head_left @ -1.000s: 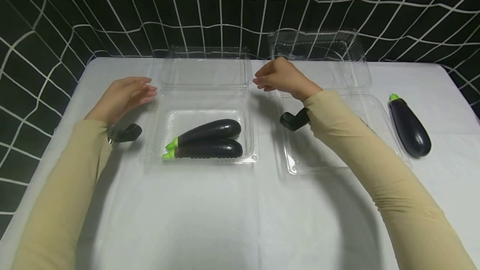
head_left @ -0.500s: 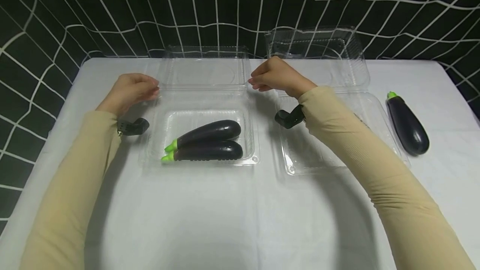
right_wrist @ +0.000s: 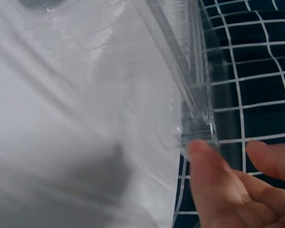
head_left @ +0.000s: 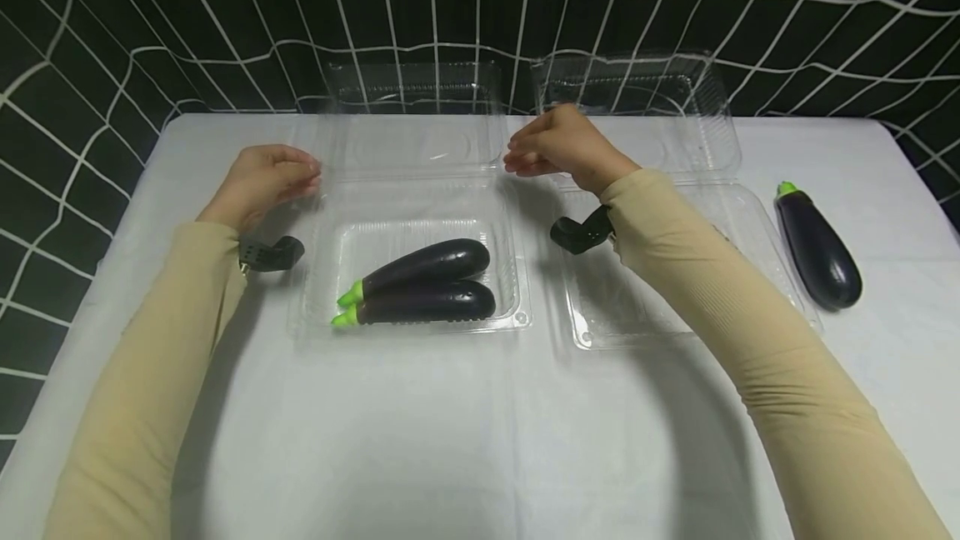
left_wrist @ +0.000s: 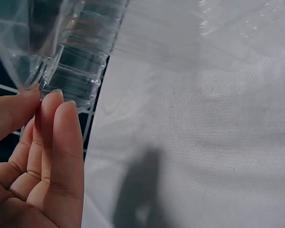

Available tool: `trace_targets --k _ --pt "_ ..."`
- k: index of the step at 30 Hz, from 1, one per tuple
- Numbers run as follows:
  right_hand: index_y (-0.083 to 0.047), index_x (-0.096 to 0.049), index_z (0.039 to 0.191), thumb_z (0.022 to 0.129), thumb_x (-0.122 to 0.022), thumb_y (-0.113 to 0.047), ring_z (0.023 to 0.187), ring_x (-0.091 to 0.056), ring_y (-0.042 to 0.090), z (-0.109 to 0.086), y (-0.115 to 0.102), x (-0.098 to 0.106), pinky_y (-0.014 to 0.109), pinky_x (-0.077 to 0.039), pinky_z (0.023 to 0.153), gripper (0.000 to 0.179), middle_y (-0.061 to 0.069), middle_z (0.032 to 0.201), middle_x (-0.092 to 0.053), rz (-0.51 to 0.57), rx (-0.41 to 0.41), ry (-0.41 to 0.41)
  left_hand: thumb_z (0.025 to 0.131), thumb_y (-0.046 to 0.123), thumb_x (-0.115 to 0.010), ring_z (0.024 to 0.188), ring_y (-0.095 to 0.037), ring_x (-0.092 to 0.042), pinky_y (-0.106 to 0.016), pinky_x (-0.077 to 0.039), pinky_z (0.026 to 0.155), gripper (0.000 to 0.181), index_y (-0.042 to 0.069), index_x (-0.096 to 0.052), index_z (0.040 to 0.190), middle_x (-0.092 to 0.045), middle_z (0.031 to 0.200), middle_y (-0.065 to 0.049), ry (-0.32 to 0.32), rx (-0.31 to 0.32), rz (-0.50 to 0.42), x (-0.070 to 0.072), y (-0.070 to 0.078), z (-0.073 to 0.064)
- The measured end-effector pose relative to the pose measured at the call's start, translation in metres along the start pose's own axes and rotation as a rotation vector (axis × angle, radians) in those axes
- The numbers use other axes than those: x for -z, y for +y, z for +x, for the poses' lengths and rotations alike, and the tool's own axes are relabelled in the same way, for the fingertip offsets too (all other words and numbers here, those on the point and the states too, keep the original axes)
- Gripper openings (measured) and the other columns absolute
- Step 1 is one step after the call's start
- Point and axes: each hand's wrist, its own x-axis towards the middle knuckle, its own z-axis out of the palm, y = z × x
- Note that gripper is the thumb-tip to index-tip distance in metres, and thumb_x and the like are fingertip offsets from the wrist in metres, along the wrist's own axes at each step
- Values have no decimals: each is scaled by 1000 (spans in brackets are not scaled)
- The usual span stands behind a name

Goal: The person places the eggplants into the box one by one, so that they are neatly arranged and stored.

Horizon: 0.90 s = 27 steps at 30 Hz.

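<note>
A clear plastic clamshell container [head_left: 522, 298] stands with its lid [head_left: 412, 140] folded back, and two eggplants [head_left: 431, 261] lie side by side in its base. My left hand [head_left: 262, 177] is at the left hinge end. In the left wrist view, the thumb and fingertips [left_wrist: 68, 111] pinch the lid's thin plastic edge. On the opposite side, my right hand [head_left: 558, 148] has its fingertips right at the lid's corner. The right wrist view shows its thumb spread from the forefinger [right_wrist: 201, 156], which overlaps the plastic edge.
A second clear clamshell [head_left: 585, 338] stands open to the right, partly behind my right forearm. A third eggplant [head_left: 817, 248] lies beyond it on the white cloth [head_left: 420, 432]. Dark cloth with a white grid [head_left: 457, 15] hangs behind and to the left.
My left hand moved right to the lid's edge and closed its fingers on it. The lid's far edge has risen, and the container with its eggplants has shifted slightly right.
</note>
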Motion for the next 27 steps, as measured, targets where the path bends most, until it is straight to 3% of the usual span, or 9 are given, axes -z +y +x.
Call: trace_targets --k 7,14,22,27 --pt "13 -60 98 92 -54 4 68 -68 14 -3 0 0 29 -56 73 12 8 78 -66 47 64 45 91 0 -58 67 -1 -62 -16 -53 68 9 -3 -51 96 -63 74 7 12 -123 -49 0 0 -5" --pt "6 -61 84 87 -63 3 71 -68 13 -5 1 0 26 -56 69 4 7 84 -65 -45 130 75 85 -7 -64 70 -5 -64 -18 -53 69 12 1 -54 85 -64 75 1 9 -193 -205 -2 -1 -10" --pt "4 -64 77 83 -67 5 69 -68 13 -7 4 0 26 -56 67 6 6 77 -67 -103 193 92 83 -9 -63 70 -5 -61 -17 -51 67 19 8 -57 78 -63 73 5 40 -237 -166 -3 -4 -12" --pt "8 -63 86 82 -67 7 67 -66 10 -7 4 0 22 -55 66 6 4 74 -67 -86 228 115 83 -10 -64 70 -4 -62 -17 -52 68 20 7 -56 79 -64 73 6 45 -266 -147 -3 -4 -12"
